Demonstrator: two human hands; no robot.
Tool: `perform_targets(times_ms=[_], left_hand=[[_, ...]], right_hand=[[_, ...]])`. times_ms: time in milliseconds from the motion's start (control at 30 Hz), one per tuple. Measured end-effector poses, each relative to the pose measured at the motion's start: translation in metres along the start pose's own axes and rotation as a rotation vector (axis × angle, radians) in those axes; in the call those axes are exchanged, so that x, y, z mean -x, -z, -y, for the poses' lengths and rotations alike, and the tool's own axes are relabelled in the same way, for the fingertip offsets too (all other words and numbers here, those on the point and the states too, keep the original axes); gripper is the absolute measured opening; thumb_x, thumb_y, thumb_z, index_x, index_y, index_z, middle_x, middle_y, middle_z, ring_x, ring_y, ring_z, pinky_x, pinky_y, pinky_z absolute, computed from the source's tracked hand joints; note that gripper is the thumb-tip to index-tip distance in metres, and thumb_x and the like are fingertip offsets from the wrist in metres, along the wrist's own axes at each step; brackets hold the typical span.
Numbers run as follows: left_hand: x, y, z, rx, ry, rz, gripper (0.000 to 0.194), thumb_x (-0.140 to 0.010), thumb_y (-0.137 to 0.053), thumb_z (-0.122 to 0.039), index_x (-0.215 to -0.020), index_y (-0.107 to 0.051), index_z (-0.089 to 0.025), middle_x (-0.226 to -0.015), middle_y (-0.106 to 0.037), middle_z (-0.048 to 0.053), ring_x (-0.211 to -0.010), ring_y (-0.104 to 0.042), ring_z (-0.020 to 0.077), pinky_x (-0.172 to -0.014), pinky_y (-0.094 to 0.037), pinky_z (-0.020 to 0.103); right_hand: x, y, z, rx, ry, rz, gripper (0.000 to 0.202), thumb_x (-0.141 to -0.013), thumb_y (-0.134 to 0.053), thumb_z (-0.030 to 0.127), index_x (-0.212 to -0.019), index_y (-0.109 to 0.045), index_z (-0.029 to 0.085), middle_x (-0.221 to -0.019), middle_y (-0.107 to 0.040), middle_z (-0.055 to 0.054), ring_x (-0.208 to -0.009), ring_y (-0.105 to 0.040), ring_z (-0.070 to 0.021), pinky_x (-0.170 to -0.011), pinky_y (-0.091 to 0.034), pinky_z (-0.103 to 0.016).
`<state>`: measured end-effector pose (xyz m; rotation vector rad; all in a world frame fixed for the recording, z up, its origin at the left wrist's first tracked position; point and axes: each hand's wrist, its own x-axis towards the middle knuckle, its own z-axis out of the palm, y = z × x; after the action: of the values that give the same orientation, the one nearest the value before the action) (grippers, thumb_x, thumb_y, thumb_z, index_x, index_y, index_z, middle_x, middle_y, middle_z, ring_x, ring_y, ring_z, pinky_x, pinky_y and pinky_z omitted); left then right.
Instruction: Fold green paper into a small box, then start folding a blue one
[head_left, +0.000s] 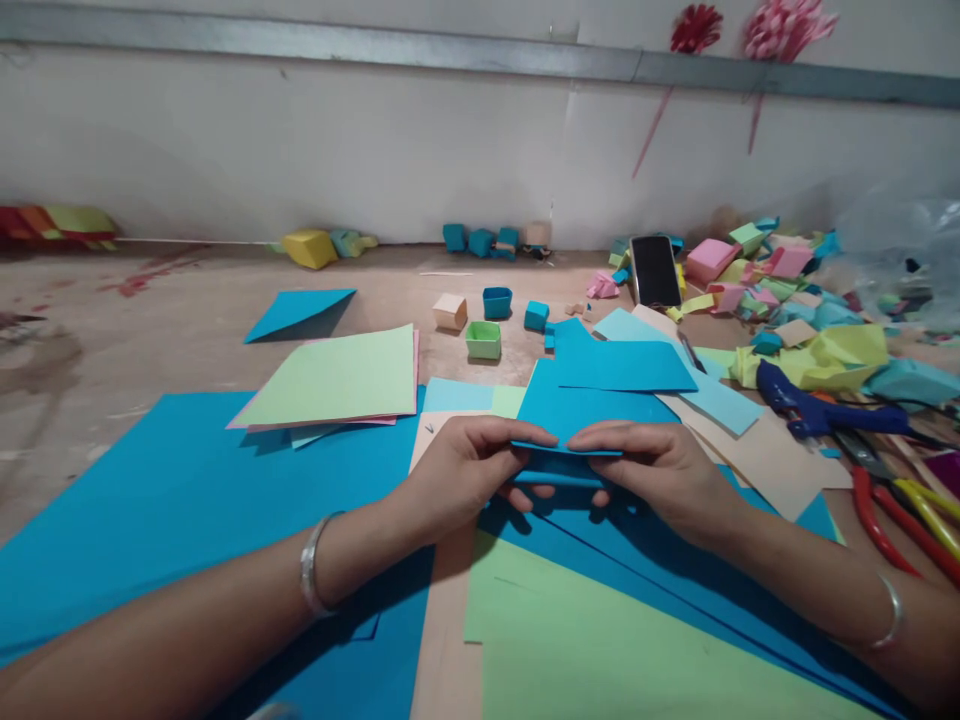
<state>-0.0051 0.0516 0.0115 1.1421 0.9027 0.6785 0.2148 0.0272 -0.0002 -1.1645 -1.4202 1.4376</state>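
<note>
Between both hands is a small piece of folded blue paper point(562, 468), held above the sheets on the table. My left hand point(469, 460) pinches its left end, thumb below the upper edge and fingers beneath. At the right end my right hand point(660, 470) grips it the same way, the two index fingertips nearly meeting along the top edge. Under the hands lie large blue sheets point(630, 560) and light green paper point(600, 640). Just beyond sit a small open green paper box point(484, 341), an open blue box point(497, 302) and a peach paper box point(450, 312).
A stack of green and pink sheets point(345, 375) lies at left on a big blue sheet point(187, 500). To the right are a blue glue gun point(817, 405), red-handled pliers point(881, 510), a phone point(655, 272) and a heap of paper scraps point(780, 270). A wall point(337, 140) stands behind.
</note>
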Motion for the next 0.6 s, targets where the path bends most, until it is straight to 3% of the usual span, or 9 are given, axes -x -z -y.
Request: perform_targets(times_ms=[133, 267, 467, 600], left_hand=[[-0.0006, 0.0011, -0.0039, 0.068, -0.023, -0.034, 0.018, -0.069, -0.064, -0.014, -0.084, -0.071, -0.011, -0.085, -0.072, 0.009, -0.067, -0.071, 0.0188, -0.053, -0.057, 0.023], [-0.0009, 0.0044, -0.0056, 0.101, -0.015, -0.036, 0.016, -0.062, -0.061, -0.010, -0.075, -0.071, -0.011, -0.105, -0.069, 0.009, -0.071, -0.072, 0.0186, -0.059, -0.059, 0.024], [-0.0010, 0.0039, -0.0006, 0.064, -0.009, -0.005, 0.018, -0.071, -0.071, -0.024, -0.084, -0.065, -0.013, -0.076, -0.066, 0.003, -0.068, -0.071, 0.0191, -0.061, -0.059, 0.028], [-0.0035, 0.0006, 0.0029, -0.054, -0.070, -0.057, 0.030, -0.072, -0.073, -0.022, -0.098, -0.057, -0.017, -0.080, -0.066, 0.002, -0.070, -0.071, 0.0185, -0.057, -0.059, 0.027]], right_hand=[[-0.0005, 0.0055, -0.0065, -0.021, 0.071, 0.001, 0.021, -0.075, -0.062, 0.016, -0.087, -0.078, 0.025, -0.109, -0.068, -0.007, -0.091, -0.067, -0.0202, -0.060, -0.060, -0.025], [-0.0024, 0.0069, -0.0066, 0.059, 0.111, -0.039, 0.023, -0.075, -0.059, 0.012, -0.079, -0.078, 0.024, -0.107, -0.068, -0.006, -0.093, -0.066, -0.0193, -0.063, -0.060, -0.024], [-0.0052, 0.0070, -0.0010, 0.238, 0.253, -0.085, 0.026, -0.075, -0.055, 0.012, -0.074, -0.077, 0.025, -0.098, -0.072, -0.005, -0.094, -0.067, -0.0198, -0.065, -0.059, -0.025], [-0.0033, 0.0095, 0.0006, 0.362, 0.282, -0.041, 0.027, -0.079, -0.052, 0.014, -0.078, -0.077, 0.025, -0.103, -0.073, -0.003, -0.099, -0.066, -0.0195, -0.080, -0.057, -0.030]])
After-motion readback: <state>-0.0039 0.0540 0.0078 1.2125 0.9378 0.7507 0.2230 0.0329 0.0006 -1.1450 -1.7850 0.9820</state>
